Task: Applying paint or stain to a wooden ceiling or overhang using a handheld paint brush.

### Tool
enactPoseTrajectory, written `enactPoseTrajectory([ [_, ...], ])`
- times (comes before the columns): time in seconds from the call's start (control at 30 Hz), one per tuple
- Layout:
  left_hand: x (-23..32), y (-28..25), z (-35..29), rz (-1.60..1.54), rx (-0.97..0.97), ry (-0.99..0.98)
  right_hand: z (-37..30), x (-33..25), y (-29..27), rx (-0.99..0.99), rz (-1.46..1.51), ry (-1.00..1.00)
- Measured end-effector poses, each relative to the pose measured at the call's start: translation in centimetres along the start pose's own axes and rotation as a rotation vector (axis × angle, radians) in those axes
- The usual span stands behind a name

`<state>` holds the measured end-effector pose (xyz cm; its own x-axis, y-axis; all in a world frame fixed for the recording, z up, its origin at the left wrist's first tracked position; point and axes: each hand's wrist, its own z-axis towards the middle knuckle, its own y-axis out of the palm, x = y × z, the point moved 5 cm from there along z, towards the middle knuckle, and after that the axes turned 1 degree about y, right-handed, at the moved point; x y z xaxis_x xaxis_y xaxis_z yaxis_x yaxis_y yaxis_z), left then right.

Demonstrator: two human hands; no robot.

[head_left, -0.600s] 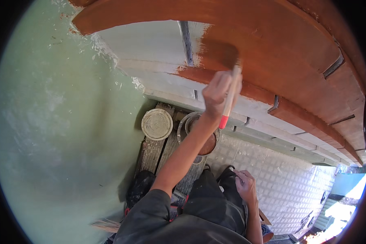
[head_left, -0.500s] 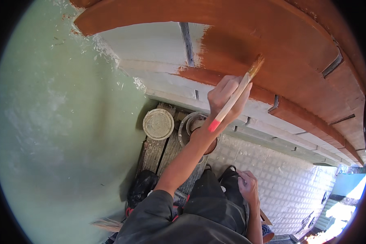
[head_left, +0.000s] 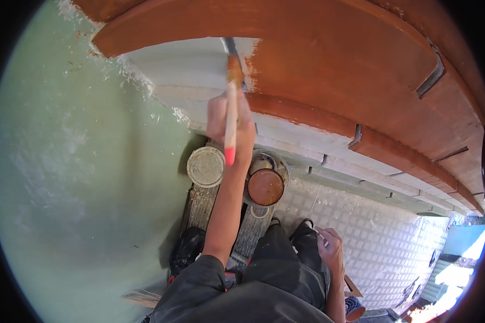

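Note:
My left hand (head_left: 244, 123) is closed round a paintbrush (head_left: 231, 121) with a pale wooden handle and a red end. Its brown-stained bristles are up against the stepped moulding, by a dark gap (head_left: 229, 45) in it. Left of that gap the moulding is bare white-grey (head_left: 180, 63); rightward it is coated in orange-brown paint (head_left: 328, 70). Below the brush arm, a round tin of brown paint (head_left: 265, 188) stands on a wooden plank. Low on the right, my right hand (head_left: 331, 248) is held by my leg, fingers curled round something thin and pale, too small to name.
A round tub with a crusted pale top (head_left: 206, 167) stands on the worn planks (head_left: 202, 209) by the green wall (head_left: 81, 204). Nearby are a black bag-like bundle (head_left: 190, 245) and straw bristles (head_left: 143, 297). Patterned floor tiles (head_left: 355, 231) lie to the right.
My left hand has swung left with the paintbrush, from the brown-painted area to the dark gap beside the bare part. The paint tin now shows from behind my arm. My right hand has hardly moved.

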<state>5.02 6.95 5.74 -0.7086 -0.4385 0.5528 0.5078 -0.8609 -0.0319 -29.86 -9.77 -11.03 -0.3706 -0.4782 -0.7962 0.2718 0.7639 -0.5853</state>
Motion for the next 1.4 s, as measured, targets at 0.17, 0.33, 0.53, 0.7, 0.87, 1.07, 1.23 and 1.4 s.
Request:
enactPoseTrajectory([
  [0.17,3.2,4.2,-2.1,0.152,-0.078,0.243,-0.4,0.8,0.1,0.005,0.001,-0.002],
  [0.33,7.0,5.7,-4.2,-0.33,-0.12,0.183,0.2,0.1,-0.2,-0.026,0.003,0.0],
  [0.53,1.8,4.1,-2.8,-0.213,-0.086,0.152,1.1,-0.8,0.9,-0.084,0.004,-0.036],
  [0.7,-3.5,0.3,0.3,-0.042,-0.069,0.021,1.5,-0.7,1.2,-0.081,0.013,-0.065],
  [0.87,-1.0,0.2,-1.0,-0.04,0.04,0.107,0.4,0.4,1.2,-0.132,-0.017,-0.01],
  [1.07,2.3,4.3,-2.8,-0.094,-0.02,0.045,0.0,0.0,1.3,-0.11,-0.004,-0.016],
  [1.23,3.8,2.5,-0.9,-0.316,-0.058,0.152,0.3,-0.2,1.5,-0.125,-0.019,-0.017],
  [1.4,1.0,2.8,2.6,-0.525,-0.092,-0.073,0.8,-0.5,3.3,-0.181,-0.075,-0.089],
])
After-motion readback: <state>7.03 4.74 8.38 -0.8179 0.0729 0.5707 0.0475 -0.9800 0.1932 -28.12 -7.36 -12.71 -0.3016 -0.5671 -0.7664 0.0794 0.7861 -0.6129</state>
